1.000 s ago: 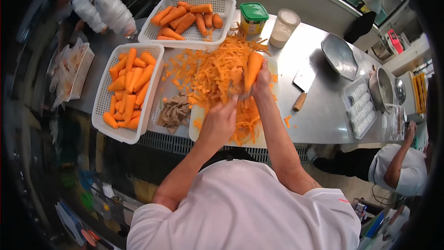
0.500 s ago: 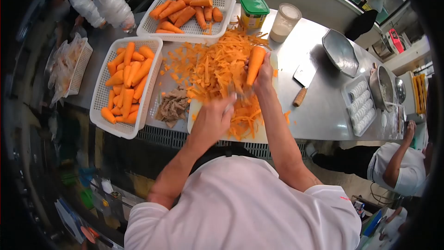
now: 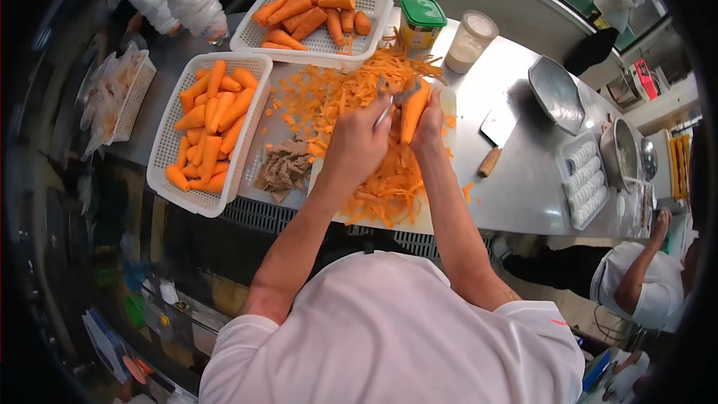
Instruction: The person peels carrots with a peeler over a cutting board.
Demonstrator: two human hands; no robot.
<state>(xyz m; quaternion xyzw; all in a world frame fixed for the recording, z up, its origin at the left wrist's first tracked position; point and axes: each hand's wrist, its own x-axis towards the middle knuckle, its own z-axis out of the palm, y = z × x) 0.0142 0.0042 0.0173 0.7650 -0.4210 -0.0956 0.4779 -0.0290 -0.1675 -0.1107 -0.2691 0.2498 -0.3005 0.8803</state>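
Note:
My right hand (image 3: 428, 123) is closed round a thick peeled-looking carrot (image 3: 410, 116), its narrow end pointing down toward me. In my left hand (image 3: 361, 138) is a metal peeler (image 3: 404, 93), its head lying against the carrot's upper part. Beneath both hands spreads a heap of orange carrot peelings (image 3: 385, 198), covering much of a pale cutting board (image 3: 449, 101). A crumpled brown cloth (image 3: 284, 167) lies left of the board.
White baskets of carrots stand at the left (image 3: 258, 131) and back (image 3: 314, 52). Behind the board are a green-lidded tub (image 3: 422, 22) and a clear container (image 3: 471, 41). A wooden-handled cleaver (image 3: 496, 131) lies to the right. A co-worker (image 3: 639, 277) stands far right.
My left hand has moved up and away from me with the peeler, from below the carrot to its upper part. My right hand still holds the carrot.

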